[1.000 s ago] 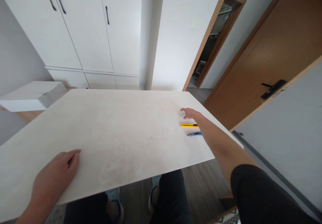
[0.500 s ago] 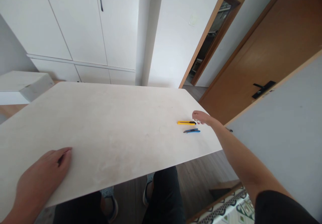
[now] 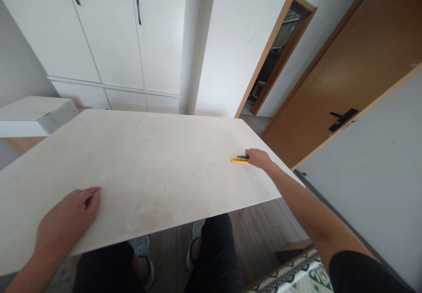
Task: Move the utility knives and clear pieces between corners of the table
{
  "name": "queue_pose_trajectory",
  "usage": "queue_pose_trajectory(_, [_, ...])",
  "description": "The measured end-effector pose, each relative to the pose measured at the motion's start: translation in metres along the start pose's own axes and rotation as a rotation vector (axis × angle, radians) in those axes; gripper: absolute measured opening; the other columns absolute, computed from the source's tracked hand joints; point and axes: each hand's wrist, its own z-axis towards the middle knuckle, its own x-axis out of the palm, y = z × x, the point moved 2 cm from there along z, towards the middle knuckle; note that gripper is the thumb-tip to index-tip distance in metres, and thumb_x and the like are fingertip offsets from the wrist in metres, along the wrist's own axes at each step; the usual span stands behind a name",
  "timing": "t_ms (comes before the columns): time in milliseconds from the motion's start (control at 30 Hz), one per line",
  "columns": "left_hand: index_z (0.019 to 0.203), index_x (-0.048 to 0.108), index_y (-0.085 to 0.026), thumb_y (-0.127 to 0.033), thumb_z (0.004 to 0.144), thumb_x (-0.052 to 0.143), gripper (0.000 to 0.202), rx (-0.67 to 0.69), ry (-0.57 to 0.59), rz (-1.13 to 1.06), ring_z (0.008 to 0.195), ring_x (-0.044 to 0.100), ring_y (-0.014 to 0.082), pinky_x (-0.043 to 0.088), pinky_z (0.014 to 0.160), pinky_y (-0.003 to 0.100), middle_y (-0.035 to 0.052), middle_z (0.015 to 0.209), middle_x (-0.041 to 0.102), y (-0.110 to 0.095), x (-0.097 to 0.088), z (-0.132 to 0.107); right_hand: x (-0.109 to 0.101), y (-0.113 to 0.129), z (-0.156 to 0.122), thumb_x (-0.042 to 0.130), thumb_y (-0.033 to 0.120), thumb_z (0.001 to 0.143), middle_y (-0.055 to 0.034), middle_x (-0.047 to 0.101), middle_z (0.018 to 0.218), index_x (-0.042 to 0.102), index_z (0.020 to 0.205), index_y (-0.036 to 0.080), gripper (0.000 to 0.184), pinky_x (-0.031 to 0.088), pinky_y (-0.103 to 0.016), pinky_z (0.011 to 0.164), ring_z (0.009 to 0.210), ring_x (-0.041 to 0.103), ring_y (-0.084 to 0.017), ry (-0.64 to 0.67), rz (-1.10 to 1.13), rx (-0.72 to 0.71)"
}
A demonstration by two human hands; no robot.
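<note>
Fingers [image 3: 251, 154] of the right hand [image 3: 259, 158] curl together over the near end of a yellow utility knife [image 3: 238, 160], which lies flat on the pale surface [image 3: 158, 161] close to its right edge; a dark end of something, too small to identify, pokes out from under the hand just above the yellow body. The arm reaches out straight from the lower right corner, bare below a black sleeve. Far across the surface, at its near left edge, the left hand [image 3: 64, 222] lies palm down with its fingers [image 3: 90, 196] loosely together and the thumb tucked beside them, holding nothing. Below the edge show dark trousers and a pair of shoes on a wooden floor. Beyond the surface stand white cupboards with black handles [image 3: 138, 12], a white box [image 3: 36, 117] to the left, and a brown door [image 3: 346, 73] with a black lever to the right.
</note>
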Motion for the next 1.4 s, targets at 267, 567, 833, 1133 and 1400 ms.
queue_pose_trajectory(267, [0.109, 0.070, -0.017, -0.036, 0.101, 0.027, 0.047, 0.028, -0.059, 0.089, 0.103, 0.067, 0.0278, 0.049, 0.089, 0.040, 0.0128, 0.111, 0.071, -0.018, -0.014, -0.010, -0.010, 0.019, 0.015, 0.069, 0.010, 0.077, -0.0136, 0.073, 0.090, 0.074, 0.081, 0.021, 0.012, 0.047, -0.037, 0.069, 0.086, 0.070, -0.030, 0.154, -0.026, -0.093])
queue_pose_trajectory(567, [0.101, 0.069, -0.017, -0.030, 0.104, 0.035, 0.036, 0.010, -0.030, 0.069, 0.090, 0.065, 0.0210, 0.043, 0.081, 0.035, 0.0114, 0.097, 0.068, -0.032, -0.021, -0.011, -0.089, 0.234, 0.037, 0.064, 0.024, 0.089, -0.0144, 0.074, 0.094, 0.074, 0.090, 0.022, 0.011, 0.048, -0.038, 0.062, 0.080, 0.069, -0.029, -0.064, 0.044, -0.355])
queue_pose_trajectory(833, [0.093, 0.067, -0.020, -0.025, 0.102, 0.040, 0.029, 0.012, -0.011, -0.003, 0.088, 0.064, 0.0211, 0.042, 0.080, 0.036, 0.0070, 0.091, 0.065, -0.029, -0.019, -0.011, -0.141, 0.552, 0.003, 0.044, 0.015, 0.101, -0.0155, 0.073, 0.116, 0.074, 0.111, 0.018, 0.032, 0.053, -0.037, 0.085, 0.109, 0.067, -0.028, -0.343, -0.055, -0.898])
queue_pose_trajectory(1133, [0.094, 0.067, -0.021, -0.025, 0.101, 0.041, 0.027, -0.020, 0.012, -0.063, 0.091, 0.063, 0.0215, 0.042, 0.081, 0.036, 0.0064, 0.093, 0.065, -0.029, -0.018, -0.008, -0.139, 0.621, 0.023, 0.059, 0.017, 0.094, -0.0149, 0.074, 0.122, 0.075, 0.117, 0.020, 0.029, 0.058, -0.037, 0.084, 0.111, 0.070, -0.028, -0.067, -0.102, -0.898])
queue_pose_trajectory(1400, [0.095, 0.067, -0.021, -0.025, 0.101, 0.040, 0.027, -0.027, 0.032, -0.076, 0.091, 0.063, 0.0221, 0.042, 0.081, 0.037, 0.0063, 0.093, 0.065, -0.029, -0.019, -0.008, -0.133, 0.634, 0.054, 0.069, 0.026, 0.091, -0.0111, 0.068, 0.132, 0.075, 0.116, 0.024, 0.026, 0.052, -0.034, 0.092, 0.121, 0.063, -0.028, -0.074, -0.101, -1.057])
